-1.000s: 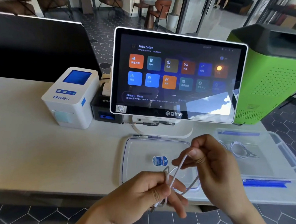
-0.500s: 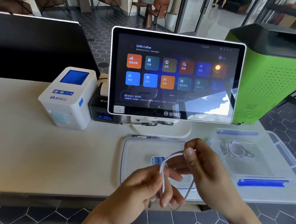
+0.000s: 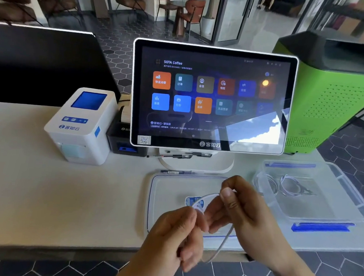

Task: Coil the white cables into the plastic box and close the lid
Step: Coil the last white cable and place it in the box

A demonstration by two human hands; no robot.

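Observation:
Both my hands hold one white cable (image 3: 221, 244) above the clear lid (image 3: 169, 190), which lies flat on the counter with a blue sticker on it. My left hand (image 3: 175, 239) pinches the bundled loops low down. My right hand (image 3: 242, 214) pinches the top of a loop between thumb and fingers. A length of the cable hangs down past the counter edge. To the right stands the clear plastic box (image 3: 343, 203) with blue latches, and a coiled white cable (image 3: 289, 185) lies inside it.
A touchscreen terminal (image 3: 211, 97) on a white stand rises just behind the lid. A white label printer (image 3: 81, 125) and a black printer (image 3: 123, 138) stand to the left, a green machine (image 3: 333, 93) at the right. The counter edge (image 3: 63, 245) runs close under my hands.
My hands have drawn closer together and the cable's loops have shrunk. My right hand has moved the top loop leftward toward my left hand's fingers.

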